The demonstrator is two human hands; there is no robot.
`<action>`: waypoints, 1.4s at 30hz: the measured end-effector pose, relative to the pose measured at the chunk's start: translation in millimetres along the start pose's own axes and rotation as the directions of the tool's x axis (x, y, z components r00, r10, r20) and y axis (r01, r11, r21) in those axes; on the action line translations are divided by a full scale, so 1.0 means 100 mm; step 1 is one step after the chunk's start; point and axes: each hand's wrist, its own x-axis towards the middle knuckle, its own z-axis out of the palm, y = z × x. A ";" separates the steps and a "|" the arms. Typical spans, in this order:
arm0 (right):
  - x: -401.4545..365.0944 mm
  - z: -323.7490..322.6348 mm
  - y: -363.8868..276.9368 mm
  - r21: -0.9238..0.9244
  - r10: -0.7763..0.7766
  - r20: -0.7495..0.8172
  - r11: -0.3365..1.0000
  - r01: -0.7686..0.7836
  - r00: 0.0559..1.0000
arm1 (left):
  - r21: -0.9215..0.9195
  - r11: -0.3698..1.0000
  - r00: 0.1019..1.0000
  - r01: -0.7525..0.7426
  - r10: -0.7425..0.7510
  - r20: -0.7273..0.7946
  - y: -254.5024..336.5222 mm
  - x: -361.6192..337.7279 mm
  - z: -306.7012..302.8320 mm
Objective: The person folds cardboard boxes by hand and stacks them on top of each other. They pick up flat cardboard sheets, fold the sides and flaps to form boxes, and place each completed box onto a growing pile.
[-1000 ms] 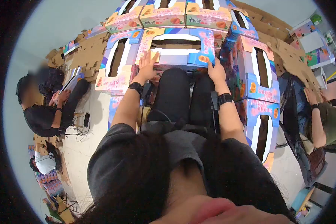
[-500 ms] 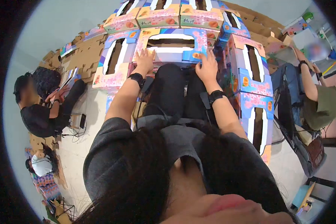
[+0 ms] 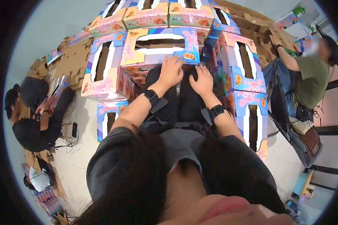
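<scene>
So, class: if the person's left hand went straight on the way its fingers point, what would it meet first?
Probably the blue-edged printed carton just ahead; the left hand seems to touch its near edge, though depth is unclear.

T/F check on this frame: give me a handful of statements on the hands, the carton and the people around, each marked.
1. The left hand has its fingers on the near edge of the printed carton. True.
2. The hands grip opposite ends of the carton. False: the right hand lies close beside the left, near the middle.
3. Each wrist carries a black band. True.
4. The left hand holds scissors. False: it holds no tool.
5. The person in the green shirt is on the left side. False: that person is on the right; the person in black is on the left.
6. The carton's top has a long cut-out opening. True.
</scene>
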 end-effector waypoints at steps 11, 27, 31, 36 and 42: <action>-0.10 -0.07 -0.19 -0.175 -0.020 0.087 0.984 0.035 0.996 | -0.384 0.923 0.985 -0.015 0.080 0.154 -0.06 0.03 0.08; 0.24 0.03 -0.23 0.028 -0.246 0.033 0.969 0.245 0.969 | -0.536 0.844 0.973 0.009 -0.130 -0.189 -0.29 -0.07 -0.34; 0.52 0.09 -0.29 0.253 -0.128 0.087 0.962 0.102 0.988 | -0.457 0.887 0.970 0.065 -0.163 -0.179 -0.58 -0.36 -0.38; 1.32 0.24 -0.57 0.225 -0.223 0.037 0.952 0.209 0.974 | -0.327 0.935 0.960 0.139 -0.209 -0.189 -0.39 -0.50 -0.32; 2.40 0.75 -0.75 0.006 -0.557 -0.045 0.830 0.558 0.829 | -0.375 0.911 0.970 0.175 -0.224 -0.093 -0.44 -0.41 -0.26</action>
